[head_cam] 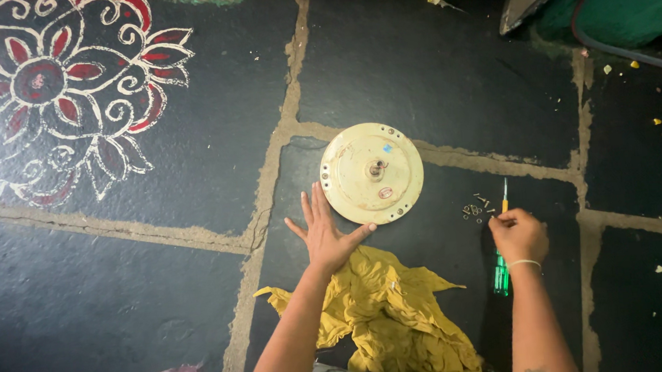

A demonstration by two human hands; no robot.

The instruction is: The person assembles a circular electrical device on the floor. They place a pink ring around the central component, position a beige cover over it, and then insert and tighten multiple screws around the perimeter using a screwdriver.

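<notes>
Looking down from my head, I see my two bare arms reaching out over a dark stone floor (431, 65) with pale sandy joints between the slabs. My left hand (325, 232) lies open and flat, fingers spread, its thumb just touching the lower rim of a round cream-coloured metal cover (358, 188). It grips nothing. The cover lies flat on the floor ahead of me with a small hub at its centre and screw holes around its edge.

My right hand (518, 234) is curled loosely, knuckles up, at a small scatter of screws (476, 209) on the floor, well to the right of the cover. Whether the fingertips have pinched a screw I cannot tell; they are hidden under the hand. A screwdriver (501, 264) with a clear green handle lies under that hand, its tip pointing away from me. A crumpled yellow cloth (389, 320) sits between my forearms.

To do this part well, I judge I should keep the left palm light against the rim so the cover cannot slide, and take one screw at a time with thumb and forefinger, as they are tiny and could roll into a floor joint. A painted red and white flower pattern (49, 88) fills the far left.
</notes>
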